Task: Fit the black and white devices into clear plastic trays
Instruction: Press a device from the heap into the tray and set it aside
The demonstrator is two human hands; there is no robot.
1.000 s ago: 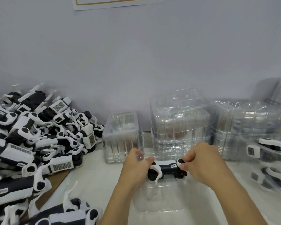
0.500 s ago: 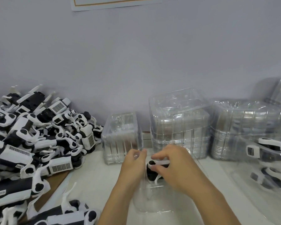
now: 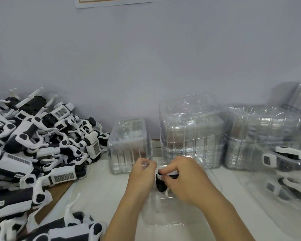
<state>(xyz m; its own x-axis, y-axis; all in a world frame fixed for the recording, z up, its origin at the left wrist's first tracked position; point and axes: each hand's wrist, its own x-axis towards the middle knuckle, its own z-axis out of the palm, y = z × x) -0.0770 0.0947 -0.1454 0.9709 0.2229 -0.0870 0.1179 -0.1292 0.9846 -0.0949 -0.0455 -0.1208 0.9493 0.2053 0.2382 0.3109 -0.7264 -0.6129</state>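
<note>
Pale worktop (image 3: pixel 101 188), early days: right hand (image 3: pixel 184 178) pinches one device (image 3: pixel 161 184) going into the clear tray (image 3: pixel 163 216), left hand (image 3: pixel 141 173) holds its rim. Big pile (image 3: pixel 38 150) left; few packed trays (image 3: pixel 289 171) at right.

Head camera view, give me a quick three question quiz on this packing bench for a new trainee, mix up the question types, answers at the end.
1. True or false: the loose pile of devices lies on the person's right.
2. Which of the hands covers most of the device being fitted?
A. left hand
B. right hand
C. neither
3. Fill in: the left hand pinches the edge of the clear ____.

Key:
1. False; the pile is on the left, and the stacks of empty trays stand along the wall.
2. B
3. tray
</note>
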